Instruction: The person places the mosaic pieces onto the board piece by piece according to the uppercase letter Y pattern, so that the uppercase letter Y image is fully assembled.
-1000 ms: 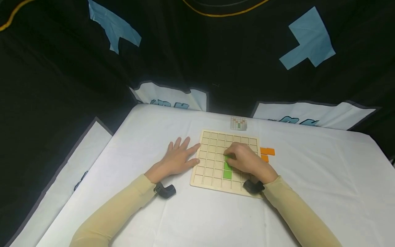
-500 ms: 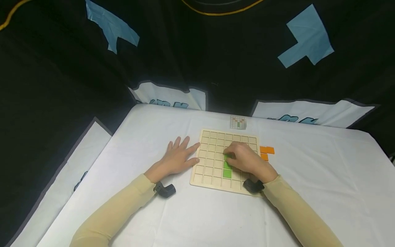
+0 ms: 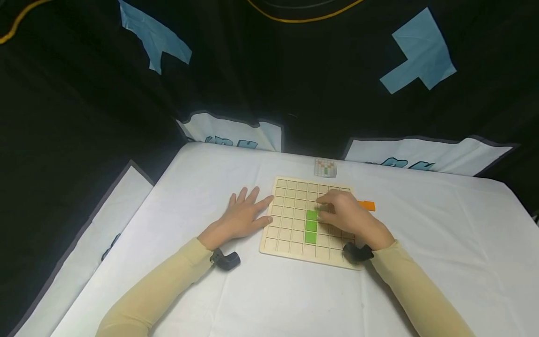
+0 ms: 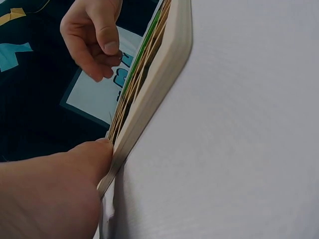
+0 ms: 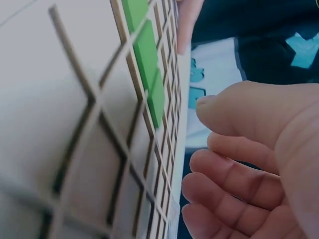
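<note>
A light wooden grid board lies on the white-covered table. In its cells sits a column of green square tiles, seen close and flush end to end in the right wrist view. My left hand rests on the cloth with fingers spread, thumb and forefinger touching the board's left edge. Above the board, just right of the green column, hovers my right hand. Its fingers are loosely bent with a gap between thumb and fingertips, and the right wrist view shows nothing between them.
Orange tiles lie beside the board's right edge, partly hidden behind the right hand. A small printed card with a coloured grid pattern lies beyond the board. Black curtain hangs behind the table.
My right hand has moved off the green tiles and slid a little to the right, baring more of the column. It now covers part of the orange tiles. The left hand has stayed put.
</note>
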The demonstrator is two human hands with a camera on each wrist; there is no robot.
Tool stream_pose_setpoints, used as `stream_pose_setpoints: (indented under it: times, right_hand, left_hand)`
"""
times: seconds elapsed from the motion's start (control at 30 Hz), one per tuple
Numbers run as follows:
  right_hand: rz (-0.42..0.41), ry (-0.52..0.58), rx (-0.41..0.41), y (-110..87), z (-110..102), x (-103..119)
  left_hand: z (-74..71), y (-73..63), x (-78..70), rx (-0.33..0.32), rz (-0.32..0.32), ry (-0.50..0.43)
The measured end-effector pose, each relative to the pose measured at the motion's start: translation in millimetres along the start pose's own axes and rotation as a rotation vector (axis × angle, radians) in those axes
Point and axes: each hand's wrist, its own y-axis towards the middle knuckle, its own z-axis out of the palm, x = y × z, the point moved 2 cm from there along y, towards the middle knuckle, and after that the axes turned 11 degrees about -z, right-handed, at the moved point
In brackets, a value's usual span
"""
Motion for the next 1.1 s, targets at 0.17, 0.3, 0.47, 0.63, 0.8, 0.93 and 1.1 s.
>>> stream_pose_setpoints:
  times: [0.17, 0.3, 0.47, 0.63, 0.8, 0.93, 1.1]
  right_hand:
    - [0.02, -0.011, -0.036, -12.2, -11, -11]
    - [0.07, -0.008, -0.039, -23.7, -18, -21]
    - [0.186, -0.005, 0.002, -35.6, -25, -31]
    - [0.241, -0.03, 0.008, -47.1, -30, -39]
    - [0.249, -0.052, -0.012, -58.2, -32, -47]
    - [0.247, -0.063, -0.022, -63.2, -32, -50]
    - [0.254, -0.053, -0.027, -65.0, -32, -51]
  left_hand:
    - [-1.2, -1.1, -0.7, -0.001, -0.003, 0.001]
    - [0.0, -0.5, -0.4, -0.003, -0.001, 0.006]
    - [1.1, 0.8, 0.6, -0.003, 0.001, 0.015]
    - [-0.4, -0.1, 0.2, 0.0, -0.001, 0.018]
    - [0.2, 0.0, 0.7, -0.005, 0.001, 0.02]
    - [1.2, 0.1, 1.1, -0.01, 0.001, 0.021]
    - [1.4, 0.4, 0.6, -0.008, 0.001, 0.02]
